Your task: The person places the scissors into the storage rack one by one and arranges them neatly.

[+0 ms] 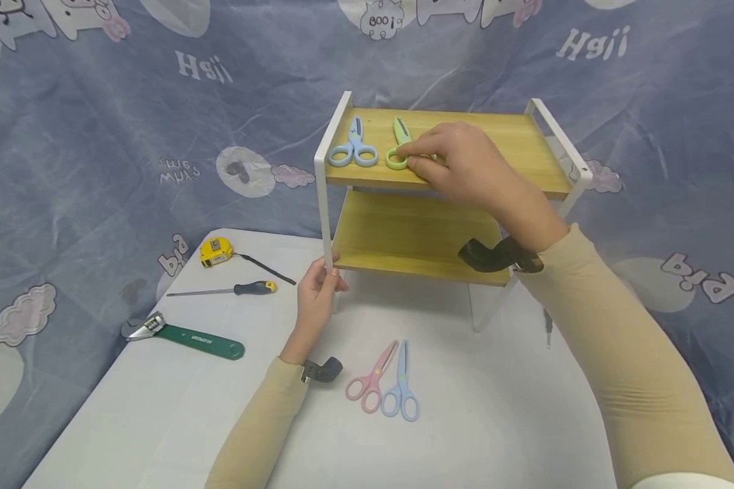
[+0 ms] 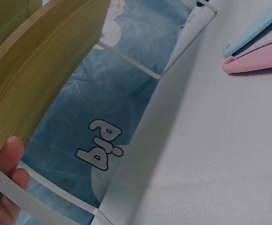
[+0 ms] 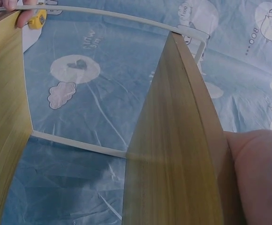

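In the head view, a two-tier rack has wooden shelves [image 1: 416,231] and a white metal frame [image 1: 322,210]. My right hand [image 1: 467,163] is over the top shelf, its thumb and index finger pinching a handle of the green scissors [image 1: 400,129]; the hand covers their other handle. Blue scissors [image 1: 355,139] lie left of them on that shelf. My left hand [image 1: 315,299] grips the rack's front left leg beside the lower shelf; its curled fingers [image 2: 11,152] show around the white bar in the left wrist view. The right wrist view does not show the green scissors.
Pink scissors [image 1: 374,380] and another blue pair [image 1: 402,390] lie on the white table [image 1: 495,421] before the rack. On the left lie a yellow tape measure [image 1: 216,252], a screwdriver [image 1: 253,288] and a green-handled adjustable wrench [image 1: 198,339]. A thin tool [image 1: 548,326] is partly hidden behind the right arm.
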A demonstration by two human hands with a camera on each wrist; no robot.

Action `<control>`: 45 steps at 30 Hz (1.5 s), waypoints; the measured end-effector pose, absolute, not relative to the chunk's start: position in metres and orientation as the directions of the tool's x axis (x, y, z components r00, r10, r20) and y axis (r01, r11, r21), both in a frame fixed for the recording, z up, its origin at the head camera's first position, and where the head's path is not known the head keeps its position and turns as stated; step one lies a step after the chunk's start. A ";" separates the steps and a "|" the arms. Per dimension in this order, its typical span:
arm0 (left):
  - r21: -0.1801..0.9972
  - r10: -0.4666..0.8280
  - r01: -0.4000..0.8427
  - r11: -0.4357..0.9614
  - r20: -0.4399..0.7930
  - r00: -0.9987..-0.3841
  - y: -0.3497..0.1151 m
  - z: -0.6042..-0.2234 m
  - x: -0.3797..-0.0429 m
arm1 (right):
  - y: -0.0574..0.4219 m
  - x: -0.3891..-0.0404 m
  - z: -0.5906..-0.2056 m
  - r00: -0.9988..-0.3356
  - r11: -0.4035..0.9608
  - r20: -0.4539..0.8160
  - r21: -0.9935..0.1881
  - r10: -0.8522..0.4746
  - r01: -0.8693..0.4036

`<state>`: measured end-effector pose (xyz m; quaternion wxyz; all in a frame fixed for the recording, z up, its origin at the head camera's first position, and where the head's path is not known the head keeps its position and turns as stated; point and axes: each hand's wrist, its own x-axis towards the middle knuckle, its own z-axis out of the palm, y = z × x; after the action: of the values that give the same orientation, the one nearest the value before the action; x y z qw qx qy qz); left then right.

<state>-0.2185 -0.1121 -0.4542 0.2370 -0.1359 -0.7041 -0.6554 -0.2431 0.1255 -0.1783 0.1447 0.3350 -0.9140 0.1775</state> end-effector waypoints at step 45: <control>0.867 -0.119 0.488 0.105 0.498 -0.859 -0.112 -0.454 -0.218 | 0.122 -0.241 -0.183 -0.727 0.735 0.470 -0.212 -0.501 -0.644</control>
<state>-0.2183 -0.1119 -0.4542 0.2312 -0.1305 -0.7064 -0.6561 -0.2409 0.1225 -0.1827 0.1945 0.3141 -0.9109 0.1836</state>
